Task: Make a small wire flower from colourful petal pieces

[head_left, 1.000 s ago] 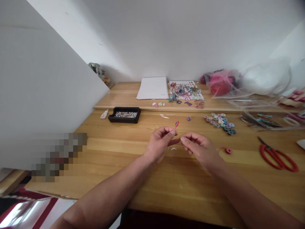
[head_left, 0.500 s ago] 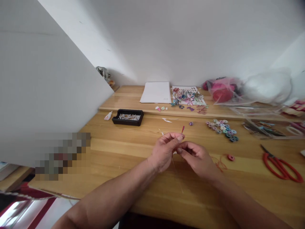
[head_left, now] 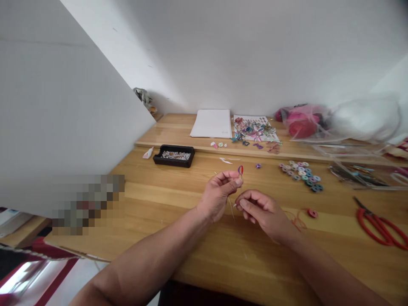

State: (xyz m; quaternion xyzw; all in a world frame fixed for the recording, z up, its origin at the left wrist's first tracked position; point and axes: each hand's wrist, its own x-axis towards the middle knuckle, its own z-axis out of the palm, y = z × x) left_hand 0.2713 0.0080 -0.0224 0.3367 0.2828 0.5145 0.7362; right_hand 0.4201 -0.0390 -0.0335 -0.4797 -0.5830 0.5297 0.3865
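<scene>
Left hand (head_left: 219, 193) has its grip pinched on a thin stem, thumb and forefinger pressed together just under a small red-and-blue petal piece (head_left: 240, 170). The petal stands clear above the fingertips, roughly upright. The stem's long axis runs near vertical with a slight lean: a pale thin line (head_left: 231, 208) drops from the pinch toward the surface (head_left: 178, 199), tail end angled toward the near edge.

Right hand (head_left: 259, 209) sits just beside the left, lower and a bit nearer the near edge. Fingers curled, thumb and forefinger pressed close at the tip facing the stem. Looks like they pinch something fine there; too small to tell what, or whether they touch the stem. So the petal lies up and away from the right grip, with the left hand the nearer one and the only one clearly holding it.

Both hands hover over the middle of the surface, petal off the wood.

Around them:
- red thread tangle and a red spool (head_left: 312, 213), right of the right hand, near
- cluster of coloured spools (head_left: 302, 175), toward the far right
- red scissors (head_left: 381, 227), by the right edge, well apart
- black tray of beads (head_left: 174, 155), far left of the hands
- sheet of finished coloured pieces (head_left: 255, 127) and white paper (head_left: 212, 123), on the raised back ledge
</scene>
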